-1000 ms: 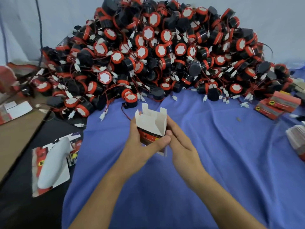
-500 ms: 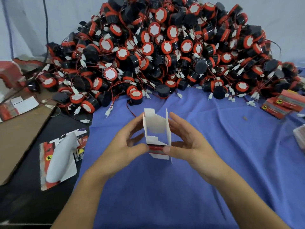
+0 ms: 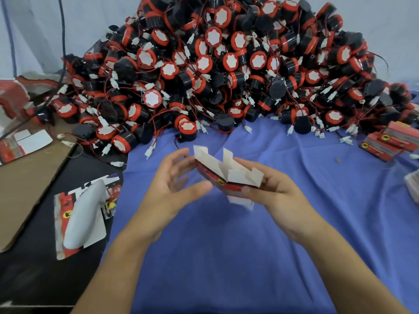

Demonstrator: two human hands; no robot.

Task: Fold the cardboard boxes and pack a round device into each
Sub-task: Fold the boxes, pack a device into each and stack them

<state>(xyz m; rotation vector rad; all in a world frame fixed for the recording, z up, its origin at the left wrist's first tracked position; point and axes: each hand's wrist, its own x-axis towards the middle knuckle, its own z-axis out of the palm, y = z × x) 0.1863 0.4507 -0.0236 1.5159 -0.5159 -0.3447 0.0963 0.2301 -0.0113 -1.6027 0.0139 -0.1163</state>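
A small red and white cardboard box (image 3: pixel 223 177) with its flaps unfolded is tilted over the blue cloth at mid-frame. My right hand (image 3: pixel 274 189) grips its right side, thumb on the red face. My left hand (image 3: pixel 174 184) is spread beside the box's left end, fingertips near its upper corner, thumb just short of the red face. A big heap of round black and red devices (image 3: pixel 226 64) with red wires and white plugs fills the far half of the table. One device (image 3: pixel 187 130) stands nearest, just beyond my hands.
Finished red boxes (image 3: pixel 390 143) lie at the right edge. Flat unfolded box blanks (image 3: pixel 81 214) rest on the black surface at the left, more blanks (image 3: pixel 25 143) on a brown cardboard sheet (image 3: pixel 22 189). A blue cloth (image 3: pixel 226 257) covers the table in front.
The box has tipped from upright to slanted down toward the right. My left hand has loosened and spread off it, while my right hand keeps hold.
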